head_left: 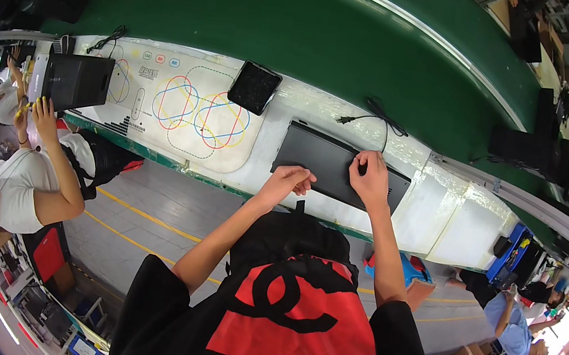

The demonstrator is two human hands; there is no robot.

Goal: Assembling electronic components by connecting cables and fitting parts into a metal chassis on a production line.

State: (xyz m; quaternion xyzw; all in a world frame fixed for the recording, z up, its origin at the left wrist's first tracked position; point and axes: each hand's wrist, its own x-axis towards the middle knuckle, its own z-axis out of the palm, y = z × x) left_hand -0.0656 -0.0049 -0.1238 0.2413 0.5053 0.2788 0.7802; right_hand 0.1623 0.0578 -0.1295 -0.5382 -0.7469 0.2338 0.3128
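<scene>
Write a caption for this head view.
Both hands, left hand and right hand, rest on a flat black device at a workbench.

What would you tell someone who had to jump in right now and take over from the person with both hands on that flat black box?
Left hand: open, fingers curled on the near edge of the flat black box.
Right hand: open, pressed flat on the box's top, nearer its right end.
The box lies flat on the white workbench, beside the green conveyor belt. A black power cable lies just behind it; whether it is plugged in cannot be told.
Done: box is on the bench under both hands.
Left: nothing shows it opened or moved on; a smaller square black unit sits to the left.
</scene>
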